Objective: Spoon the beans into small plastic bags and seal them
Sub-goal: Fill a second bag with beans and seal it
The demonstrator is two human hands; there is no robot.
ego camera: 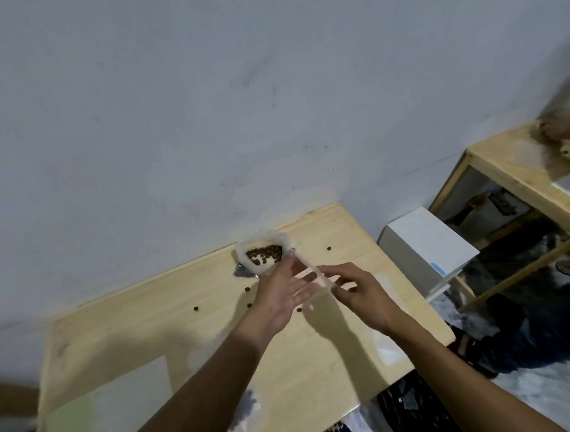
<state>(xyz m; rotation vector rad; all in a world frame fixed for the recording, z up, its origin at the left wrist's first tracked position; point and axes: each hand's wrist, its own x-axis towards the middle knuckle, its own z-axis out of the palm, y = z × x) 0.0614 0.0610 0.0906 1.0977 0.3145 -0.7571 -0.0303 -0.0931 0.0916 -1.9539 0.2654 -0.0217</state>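
Note:
A small clear plastic bag (314,275) is stretched between my two hands above the wooden table (151,336). My left hand (277,294) holds its far end by the thumb, with the fingers spread behind the film. My right hand (358,291) pinches the near edge with its fingertips. Just behind my left hand, an opened pouch of brown beans (264,254) lies on the table. Several loose beans (247,289) are scattered around it. No spoon is visible.
A filled clear bag (249,410) lies near the table's front edge and flat clear bags (387,351) lie at its right side. A white box (425,242) and a wooden shelf (510,180) stand to the right. A grey wall rises behind the table.

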